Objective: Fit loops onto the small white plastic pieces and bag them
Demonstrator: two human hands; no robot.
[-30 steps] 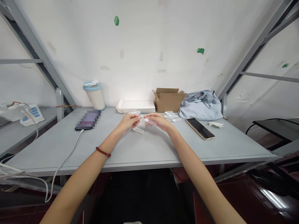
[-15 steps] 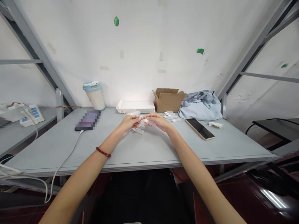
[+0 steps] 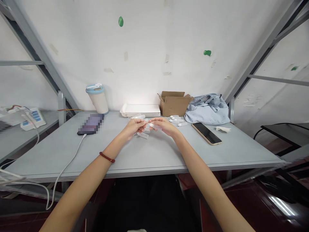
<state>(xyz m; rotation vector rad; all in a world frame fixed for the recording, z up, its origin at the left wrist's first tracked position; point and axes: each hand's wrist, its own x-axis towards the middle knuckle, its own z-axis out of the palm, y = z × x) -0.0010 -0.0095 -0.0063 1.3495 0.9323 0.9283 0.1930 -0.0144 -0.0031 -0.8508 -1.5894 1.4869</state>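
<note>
Over the middle of the grey table [image 3: 154, 154], my left hand [image 3: 132, 127] is closed, pinching a thin white string [image 3: 148, 121]. Close beside it, my right hand [image 3: 166, 125] is also closed, with its fingers on a small clear plastic piece [image 3: 155, 127] that has a white end. Fingers partly cover this piece, and its exact kind is too small to tell. Similar clear piece [image 3: 143, 135] with a white loop lies on the table below my hands. Behind them rests another clear piece [image 3: 140, 116]. Several more pieces [image 3: 177, 121] form a loose group beyond my right hand.
At the back stand a cup [image 3: 98, 100], a stack of white trays [image 3: 141, 110] and an open cardboard box [image 3: 175, 103], beside light blue cloth [image 3: 207, 111]. A phone [image 3: 90, 124] on a cable lies left; another phone [image 3: 206, 133] and crumpled tissue [image 3: 223, 129] lie right.
Almost nothing differs. Both hands keep the same pinched pose at the same spot, with only a very slight shift of the fingers and the view.
</note>
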